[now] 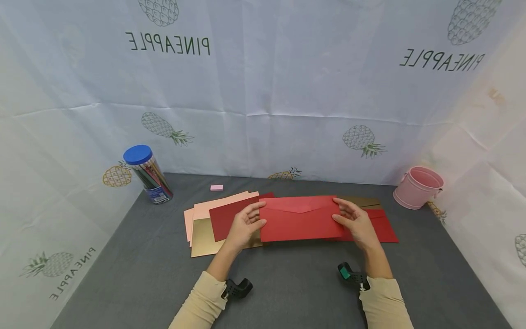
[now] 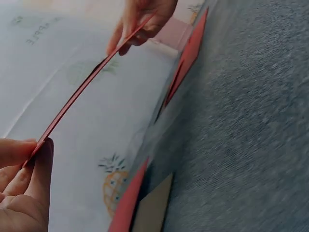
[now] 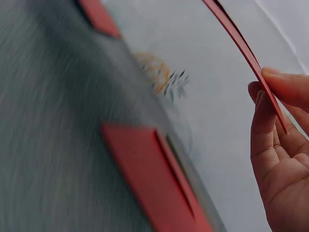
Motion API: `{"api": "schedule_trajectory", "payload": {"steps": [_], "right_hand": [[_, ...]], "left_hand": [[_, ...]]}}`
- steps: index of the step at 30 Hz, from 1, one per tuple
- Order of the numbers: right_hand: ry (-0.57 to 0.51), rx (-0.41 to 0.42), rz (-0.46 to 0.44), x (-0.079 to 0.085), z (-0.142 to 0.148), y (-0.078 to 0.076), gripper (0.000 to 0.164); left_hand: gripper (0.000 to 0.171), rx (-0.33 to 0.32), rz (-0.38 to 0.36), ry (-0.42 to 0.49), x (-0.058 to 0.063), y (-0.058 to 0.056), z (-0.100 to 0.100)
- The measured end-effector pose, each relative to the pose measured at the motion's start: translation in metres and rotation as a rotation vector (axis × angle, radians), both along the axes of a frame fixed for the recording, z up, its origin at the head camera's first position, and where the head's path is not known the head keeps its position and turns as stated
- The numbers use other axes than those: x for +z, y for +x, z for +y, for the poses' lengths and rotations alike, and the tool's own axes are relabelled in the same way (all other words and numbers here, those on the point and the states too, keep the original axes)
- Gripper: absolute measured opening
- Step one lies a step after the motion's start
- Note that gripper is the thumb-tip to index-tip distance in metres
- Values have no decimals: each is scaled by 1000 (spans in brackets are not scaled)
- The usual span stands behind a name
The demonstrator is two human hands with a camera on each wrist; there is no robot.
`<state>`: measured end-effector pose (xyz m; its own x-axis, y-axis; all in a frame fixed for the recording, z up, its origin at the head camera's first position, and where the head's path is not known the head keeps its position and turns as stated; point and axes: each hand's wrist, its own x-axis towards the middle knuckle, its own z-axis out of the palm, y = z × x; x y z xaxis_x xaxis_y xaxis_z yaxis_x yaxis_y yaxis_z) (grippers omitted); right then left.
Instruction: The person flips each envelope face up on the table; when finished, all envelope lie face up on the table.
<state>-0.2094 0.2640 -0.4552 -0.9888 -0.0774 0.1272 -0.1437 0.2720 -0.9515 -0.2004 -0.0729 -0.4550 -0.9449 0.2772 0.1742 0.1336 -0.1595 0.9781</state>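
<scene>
A bright red envelope (image 1: 300, 224) with its flap side facing me is held up above the table by both hands. My left hand (image 1: 245, 225) pinches its left end between thumb and fingers, and my right hand (image 1: 355, 224) pinches the right end the same way. In the left wrist view the red envelope (image 2: 72, 99) appears edge-on, stretched between the two hands. The right wrist view shows its edge (image 3: 246, 53) between thumb and fingers. Behind my left hand lie a dark red envelope (image 1: 230, 217), a gold one (image 1: 203, 237) and peach ones (image 1: 201, 210).
At right, another red envelope (image 1: 384, 226) lies over a brown one (image 1: 361, 201), partly hidden. A blue-lidded jar of pencils (image 1: 152, 176) stands back left, a pink bucket (image 1: 417, 187) back right. A small pink block (image 1: 216, 188) lies near the printed cloth backdrop (image 1: 263, 91).
</scene>
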Motion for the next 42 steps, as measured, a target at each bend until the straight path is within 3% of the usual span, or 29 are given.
{"api": "schedule_trajectory", "payload": {"steps": [6, 12, 18, 24, 28, 32, 36, 42], "right_hand": [[129, -9, -53, -12, 28, 15, 55], [206, -17, -114, -20, 64, 38, 55], [226, -115, -156, -27, 94, 52, 54], [243, -270, -160, -36, 113, 55, 52], [249, -315, -156, -39, 119, 54, 50], [291, -348, -143, -38, 123, 52, 48], [355, -391, -139, -37, 125, 50, 46], [446, -444, -107, -39, 126, 48, 40]], "left_hand": [[49, -30, -51, -47, -14, 8, 23], [47, -70, -179, -42, -32, 22, 60], [43, -81, -256, -34, -38, 19, 102], [37, 37, -215, -152, -44, 11, 143], [35, 133, -163, -239, -45, 11, 161], [34, 207, -63, -339, -44, 12, 174], [34, 246, -1, -383, -42, 14, 180], [31, 267, 23, -403, -43, 15, 183]]}}
